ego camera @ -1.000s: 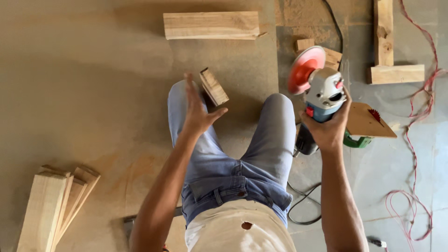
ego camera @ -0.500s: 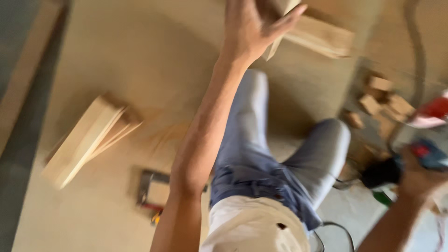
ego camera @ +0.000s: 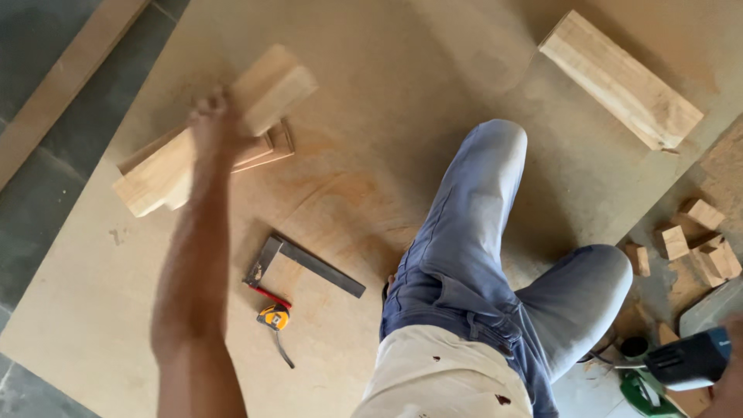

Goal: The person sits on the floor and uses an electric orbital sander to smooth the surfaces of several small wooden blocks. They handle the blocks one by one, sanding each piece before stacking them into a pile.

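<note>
Looking down from a person's head at a large brown board [ego camera: 433, 70] laid on the floor, where the person sits in blue jeans and a pale shirt.

The left arm stretches out toward the board's far-left corner; the left hand [ego camera: 213, 124] is blurred, resting on or just over a stack of pale wood planks [ego camera: 166, 170]; the topmost plank [ego camera: 275, 85] lies under the fingers, and I cannot tell whether the hand has closed on it or only touches it.

The right hand [ego camera: 731, 387] shows only at the lower right edge of the view, off the board, beside the dark body of a grinder [ego camera: 689, 360]; it seems to be wrapped round the tool, but too little shows to be sure.

Between the stack and the person's hip lie a steel try square [ego camera: 309, 267] and, just below it, a yellow tape measure [ego camera: 273, 317] with a red pencil [ego camera: 271, 296] touching the square's corner.

A thick wood block [ego camera: 619, 77] lies near the board's far-right corner; small offcuts [ego camera: 696, 240] sit off the right edge on the floor.

To handle the top plank well, I judge the hand should close firmly across its width near the middle, so that it lifts level and leaves the planks below undisturbed; the grinder is best kept well apart from the legs.
</note>
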